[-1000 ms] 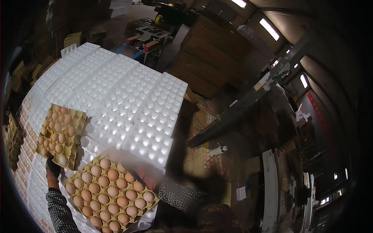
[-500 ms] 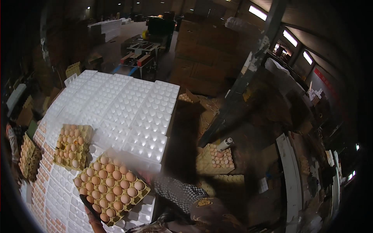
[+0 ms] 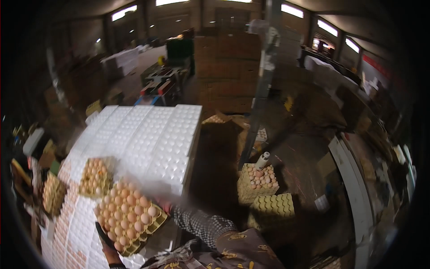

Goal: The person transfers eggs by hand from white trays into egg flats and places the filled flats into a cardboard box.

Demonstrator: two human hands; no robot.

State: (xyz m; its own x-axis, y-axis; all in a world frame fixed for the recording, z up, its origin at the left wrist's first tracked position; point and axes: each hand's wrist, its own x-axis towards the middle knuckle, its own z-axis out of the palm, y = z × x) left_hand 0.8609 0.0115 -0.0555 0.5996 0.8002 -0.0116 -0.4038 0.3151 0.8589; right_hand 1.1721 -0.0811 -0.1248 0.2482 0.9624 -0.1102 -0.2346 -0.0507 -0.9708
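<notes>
Yellow-brown egg tray [image 3: 151,229], filled with brown eggs [image 3: 124,208], is located above white moulded trays [image 3: 172,148], between both hands; left hand [image 3: 105,240], dark-gloved, lies against its left edge; right hand [image 3: 165,207], blurred, is at its right side; whether either hand's fingers pinch the rim cannot be told; a second egg tray [image 3: 105,183] sits just beyond.

Daylight is glaring through high windows [image 3: 292,10], yet the hall is staying dim. White trays [image 3: 172,143] are gleaming, shadow is swallowing the floor [image 3: 293,168], a grey smear is blurring the right hand [image 3: 165,207], and fisheye distortion is bending the blackened edges.
</notes>
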